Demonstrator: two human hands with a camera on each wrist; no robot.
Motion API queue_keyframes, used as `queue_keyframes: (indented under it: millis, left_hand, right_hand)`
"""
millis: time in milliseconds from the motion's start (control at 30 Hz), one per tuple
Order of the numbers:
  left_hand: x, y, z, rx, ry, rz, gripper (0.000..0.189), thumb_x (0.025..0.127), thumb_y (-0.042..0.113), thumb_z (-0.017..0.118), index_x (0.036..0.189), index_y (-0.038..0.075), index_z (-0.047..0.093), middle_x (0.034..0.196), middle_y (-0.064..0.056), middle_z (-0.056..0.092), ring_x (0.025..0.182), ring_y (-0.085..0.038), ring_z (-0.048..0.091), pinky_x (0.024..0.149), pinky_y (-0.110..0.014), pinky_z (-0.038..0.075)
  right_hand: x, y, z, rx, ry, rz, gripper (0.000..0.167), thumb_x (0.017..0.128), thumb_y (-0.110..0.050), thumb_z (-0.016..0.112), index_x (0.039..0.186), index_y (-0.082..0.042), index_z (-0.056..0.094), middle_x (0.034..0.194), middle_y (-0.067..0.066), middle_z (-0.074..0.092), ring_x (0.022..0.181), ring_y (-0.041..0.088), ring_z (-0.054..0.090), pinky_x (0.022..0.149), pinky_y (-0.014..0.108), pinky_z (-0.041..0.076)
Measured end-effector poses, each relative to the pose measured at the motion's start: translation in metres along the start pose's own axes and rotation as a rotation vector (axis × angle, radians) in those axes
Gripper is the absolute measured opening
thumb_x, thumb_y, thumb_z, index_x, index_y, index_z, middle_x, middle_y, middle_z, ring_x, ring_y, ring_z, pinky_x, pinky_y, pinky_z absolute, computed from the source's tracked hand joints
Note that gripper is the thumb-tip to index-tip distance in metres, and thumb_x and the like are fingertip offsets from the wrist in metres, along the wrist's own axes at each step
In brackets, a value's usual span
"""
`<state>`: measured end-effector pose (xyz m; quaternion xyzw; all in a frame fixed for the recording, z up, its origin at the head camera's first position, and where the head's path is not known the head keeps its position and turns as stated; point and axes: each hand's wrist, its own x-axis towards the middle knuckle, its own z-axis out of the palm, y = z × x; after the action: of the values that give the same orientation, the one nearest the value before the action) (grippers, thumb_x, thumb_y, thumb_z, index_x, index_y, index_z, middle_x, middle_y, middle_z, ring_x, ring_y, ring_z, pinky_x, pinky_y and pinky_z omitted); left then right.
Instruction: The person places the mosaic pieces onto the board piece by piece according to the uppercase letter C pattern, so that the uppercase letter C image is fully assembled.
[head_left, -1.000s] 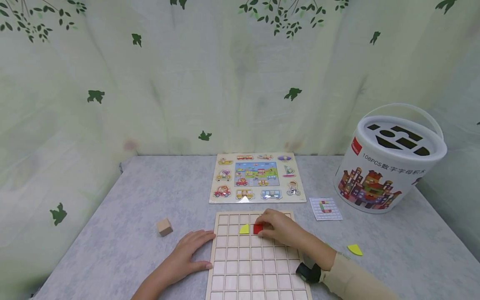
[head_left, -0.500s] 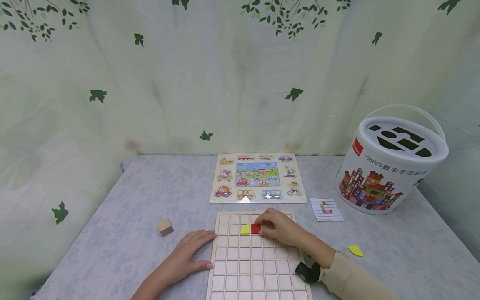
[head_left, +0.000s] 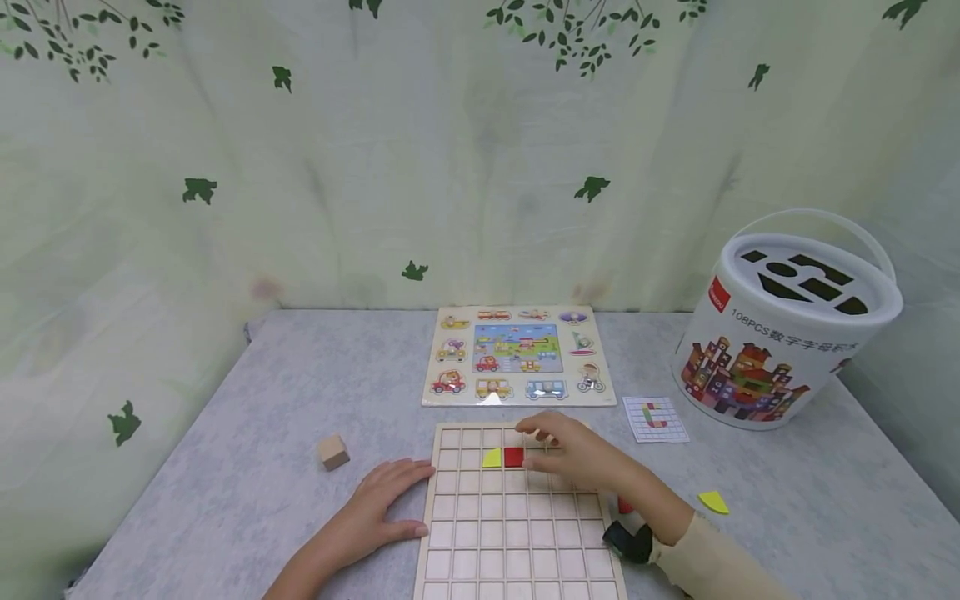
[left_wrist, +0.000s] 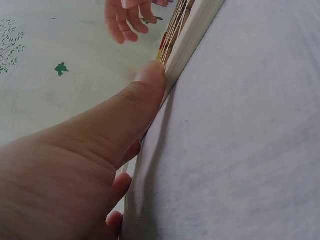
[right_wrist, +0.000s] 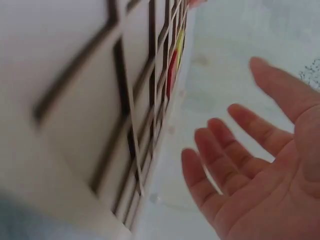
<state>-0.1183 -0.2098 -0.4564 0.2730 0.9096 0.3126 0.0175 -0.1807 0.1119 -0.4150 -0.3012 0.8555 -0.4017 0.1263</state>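
A wooden grid board [head_left: 516, 535] lies on the table. In its second row sit a yellow quarter-circle piece [head_left: 492, 457] and, directly right of it, a red square piece [head_left: 513, 457]. My right hand [head_left: 573, 452] hovers over the board just right of the red square, fingers spread and holding nothing; the right wrist view shows its fingers [right_wrist: 212, 150] apart from the grid. My left hand [head_left: 381, 504] rests along the board's left edge, with the thumb [left_wrist: 150, 75] touching the frame's side in the left wrist view.
Behind the board lies a picture puzzle [head_left: 517, 393]. A pattern card [head_left: 655, 419] and a large white bucket [head_left: 780, 358] stand to the right. A yellow quarter piece [head_left: 713, 502] and a partly hidden red piece [head_left: 625, 505] lie near the right forearm. At left is a wooden cube [head_left: 333, 452].
The red square has slid left into the cell beside the yellow piece. My right hand has let go of it, opened its fingers and shifted slightly right. The left hand stays put.
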Motion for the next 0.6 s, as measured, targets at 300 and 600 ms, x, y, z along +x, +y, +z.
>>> queue_keyframes:
  millis: [300, 600]
  left_hand:
    - [0.001, -0.001, 0.0, -0.01, -0.009, -0.007, 0.069, 0.074, 0.05, 0.065, 0.131, 0.017, 0.046, 0.134, 0.002, 0.043, 0.126, -0.027, 0.032, 0.1, -0.022, 0.006]
    - [0.001, 0.0, 0.001, 0.003, -0.004, -0.008, 0.07, 0.073, 0.051, 0.065, 0.131, 0.016, 0.047, 0.133, 0.001, 0.044, 0.125, -0.027, 0.033, 0.101, -0.025, 0.007]
  right_hand:
    - [-0.045, -0.005, -0.032, -0.091, 0.165, 0.023, 0.051, 0.082, -0.039, 0.063, 0.126, -0.018, 0.049, 0.126, 0.0, 0.047, 0.111, 0.026, 0.048, 0.088, 0.045, 0.043]
    - [-0.101, 0.018, -0.051, -0.174, 0.278, 0.17, 0.048, 0.08, -0.027, 0.069, 0.124, -0.015, 0.052, 0.126, 0.007, 0.049, 0.111, 0.031, 0.047, 0.083, 0.05, 0.044]
